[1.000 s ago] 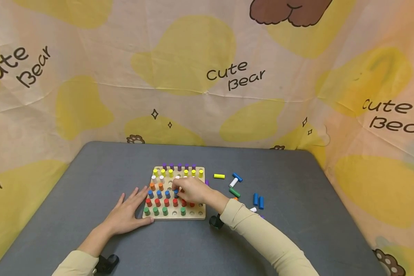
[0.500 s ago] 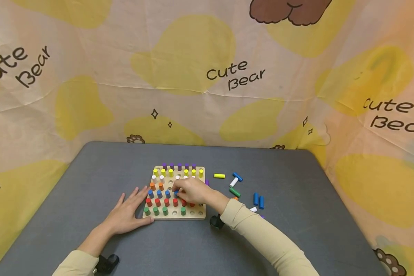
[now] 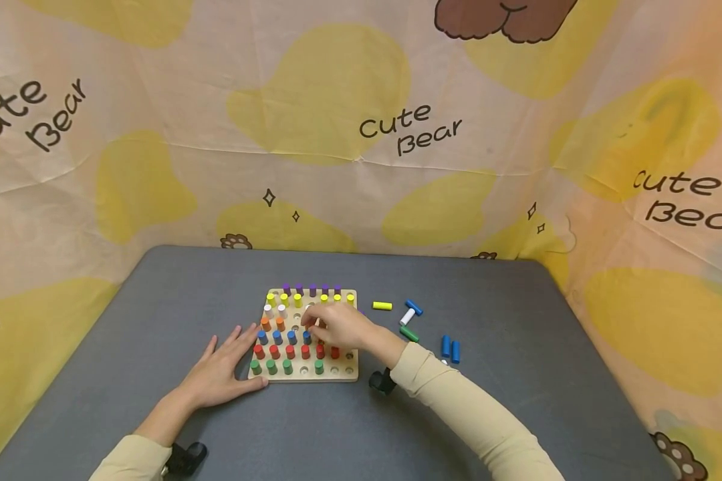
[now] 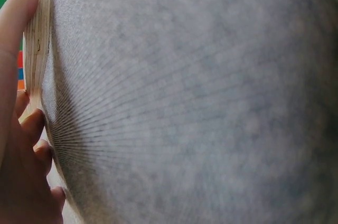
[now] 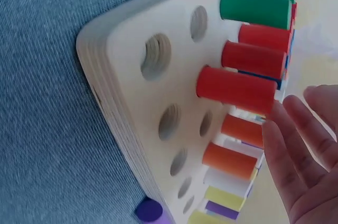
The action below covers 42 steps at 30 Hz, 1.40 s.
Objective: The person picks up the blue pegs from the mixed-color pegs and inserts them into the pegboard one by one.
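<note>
A wooden pegboard (image 3: 281, 378) lies on the table, with rows of coloured pegs standing in its holes. My left hand (image 3: 216, 375) rests along its left side, the thumb on the near left corner and the fingers at the edge. Over the middle of the board is my right hand (image 3: 341, 327), thumb and forefinger parted just above a standing blue peg (image 3: 306, 338). In the right wrist view the fingers (image 5: 282, 160) are loosely spread beside a red peg (image 5: 237, 91) and hold nothing. The right hand hides part of the white, orange and blue rows.
Loose pegs lie right of the board: a yellow peg (image 3: 382, 306), a white peg (image 3: 407, 317), a green peg (image 3: 409, 333) and several blue ones (image 3: 455, 352). A purple peg (image 5: 150, 211) lies against the board's edge. A patterned cloth (image 3: 361, 220) hangs behind the table.
My right hand has let go of the blue peg and lifted slightly, its thumb and forefinger parting. The peg stands in its row. My left hand has stayed in place.
</note>
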Motion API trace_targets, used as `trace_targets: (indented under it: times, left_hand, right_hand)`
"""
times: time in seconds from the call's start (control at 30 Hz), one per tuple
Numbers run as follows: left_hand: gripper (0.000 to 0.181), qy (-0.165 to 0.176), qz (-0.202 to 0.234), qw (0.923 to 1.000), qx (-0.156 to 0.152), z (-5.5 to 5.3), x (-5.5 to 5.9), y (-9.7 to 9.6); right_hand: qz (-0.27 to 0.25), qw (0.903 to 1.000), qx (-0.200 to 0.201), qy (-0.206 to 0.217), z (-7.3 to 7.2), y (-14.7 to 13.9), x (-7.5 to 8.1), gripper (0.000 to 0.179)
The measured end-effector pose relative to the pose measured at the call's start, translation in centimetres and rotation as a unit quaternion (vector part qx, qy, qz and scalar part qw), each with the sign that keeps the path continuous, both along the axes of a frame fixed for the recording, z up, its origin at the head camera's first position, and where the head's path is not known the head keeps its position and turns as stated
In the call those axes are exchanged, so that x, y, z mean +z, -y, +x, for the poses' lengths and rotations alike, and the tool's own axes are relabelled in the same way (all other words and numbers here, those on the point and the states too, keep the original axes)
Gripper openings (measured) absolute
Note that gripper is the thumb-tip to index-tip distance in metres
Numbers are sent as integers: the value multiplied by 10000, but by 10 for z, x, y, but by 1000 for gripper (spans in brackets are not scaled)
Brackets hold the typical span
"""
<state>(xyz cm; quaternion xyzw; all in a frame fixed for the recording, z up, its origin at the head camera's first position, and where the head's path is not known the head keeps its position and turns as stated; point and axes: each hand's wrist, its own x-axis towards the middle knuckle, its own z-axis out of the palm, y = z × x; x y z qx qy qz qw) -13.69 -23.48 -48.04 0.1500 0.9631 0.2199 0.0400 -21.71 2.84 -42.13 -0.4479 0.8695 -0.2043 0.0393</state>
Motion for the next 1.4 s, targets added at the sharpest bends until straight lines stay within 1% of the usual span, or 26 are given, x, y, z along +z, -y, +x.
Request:
trace_targets:
  times: [0.13,0.23,0.37,0.57,0.8,0.93,1.07,1.27,1.4]
  left_hand:
    - [100,-1,-14,10000,1,0,0,0]
    - [100,-17,-17,10000,-3,0,0,0]
    - [100,-46,-27,10000,-13,0,0,0]
    - [100,-46,-24,10000,-12,0,2,-2]
    - [100,-20,-54,10000,-8,-1,0,-1]
    - [100,-14,-22,10000,-10,-1,0,0]
    - [100,-8,-5,10000,-13,-1,0,0]
    - [100,-24,0,10000,-28,-1,0,0]
    - [99,-51,-4,10000,-33,0,0,-1]
  right_hand:
    - [20,9999,-111,23,-3,-4,5,18]
    - [-45,9997,-165,-161,-7,-9,7,17]
    - [-277,9987,-225,-374,-11,-18,9,17]
    - [-425,9969,-516,-409,-18,-38,12,19]
    - [-744,9928,-799,-485,-33,-66,10,20]
    - [-905,9904,-964,-414,-41,-81,7,19]
    - [-981,9872,-1211,-354,-48,-97,3,17]
    - [-840,9812,-1724,-239,-58,-119,-5,21]
    - [-719,9760,-2056,5,-61,-131,-9,24]
